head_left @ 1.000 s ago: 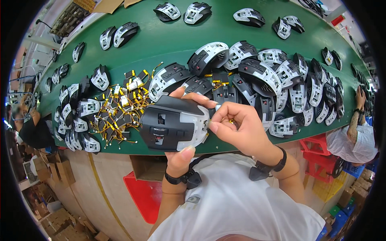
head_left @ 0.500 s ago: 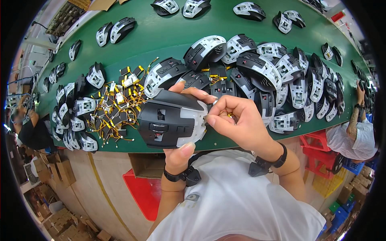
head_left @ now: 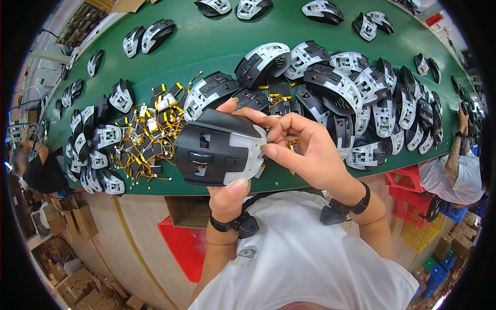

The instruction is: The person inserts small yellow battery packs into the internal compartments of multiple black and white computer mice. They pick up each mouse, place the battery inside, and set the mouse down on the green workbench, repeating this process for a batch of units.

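In front of my chest, a black and white computer mouse shell [head_left: 219, 150] with a scroll wheel is gripped by my left hand [head_left: 230, 194], thumb along its near edge and fingers over the far side. My right hand [head_left: 305, 152] pinches close against the shell's white end. What its fingertips hold there is hidden; a bit of yellow shows between the fingers. Left of the shell lies a heap of black battery packs [head_left: 147, 139] with yellow tape and thin wires. Beyond my hands sits a pile of mouse shells [head_left: 330, 85].
The green table [head_left: 206, 41] carries more mouse shells [head_left: 157, 36] on its far part and another cluster [head_left: 93, 150] at left. Below its edge are a red bin [head_left: 181, 248] and an open cardboard box [head_left: 188, 209]. Other people sit at the left and right ends.
The shell has shifted slightly left and up, tilting a little, in my left hand. My right hand's fingers have closed nearer to the shell's white end.
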The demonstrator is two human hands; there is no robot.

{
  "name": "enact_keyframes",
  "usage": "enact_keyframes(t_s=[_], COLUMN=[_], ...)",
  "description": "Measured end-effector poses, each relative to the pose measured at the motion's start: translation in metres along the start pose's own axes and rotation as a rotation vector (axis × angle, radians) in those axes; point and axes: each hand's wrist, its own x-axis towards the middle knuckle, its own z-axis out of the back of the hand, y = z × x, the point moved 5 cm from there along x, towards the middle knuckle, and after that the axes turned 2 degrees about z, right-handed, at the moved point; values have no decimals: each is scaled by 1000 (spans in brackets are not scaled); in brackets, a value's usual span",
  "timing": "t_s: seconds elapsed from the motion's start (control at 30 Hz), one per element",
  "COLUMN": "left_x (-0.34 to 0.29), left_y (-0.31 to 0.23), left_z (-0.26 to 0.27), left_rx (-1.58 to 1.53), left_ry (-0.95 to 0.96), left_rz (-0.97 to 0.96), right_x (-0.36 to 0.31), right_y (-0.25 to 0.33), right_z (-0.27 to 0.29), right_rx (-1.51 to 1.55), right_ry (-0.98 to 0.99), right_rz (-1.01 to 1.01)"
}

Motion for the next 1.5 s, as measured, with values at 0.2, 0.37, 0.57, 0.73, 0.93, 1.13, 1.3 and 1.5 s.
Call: enact_keyframes(t_s=[0.2, 0.37, 0.57, 0.73, 0.93, 1.13, 1.3, 1.5], left_x=[3, 4, 0, -5, 2, -2, -3, -8], left_y=[7, 7, 11, 7, 12, 11, 9, 9], left_z=[7, 5, 6, -2, 9, 9, 6, 1], left_rx=[-99, -165, -211, -110, -195, -70, -23, 39], left_ry=[29, 59, 72, 37, 82, 14, 17, 20], left_rz=[39, 74, 74, 99, 85, 86, 83, 82], right_x=[-3, -4, -8, -11, -8, -8, -6, -6], right_y=[-2, -6, -8, -9, -16, -9, -11, -16], right_z=[-6, -10, -10, -7, -10, -15, -14, -11], right_rx=[114, 171, 185, 171, 237, 211, 152, 91], right_ry=[148, 185, 193, 168, 182, 161, 158, 197], right_rz=[-242, -196, -228, -227, -245, -196, -200, -226])
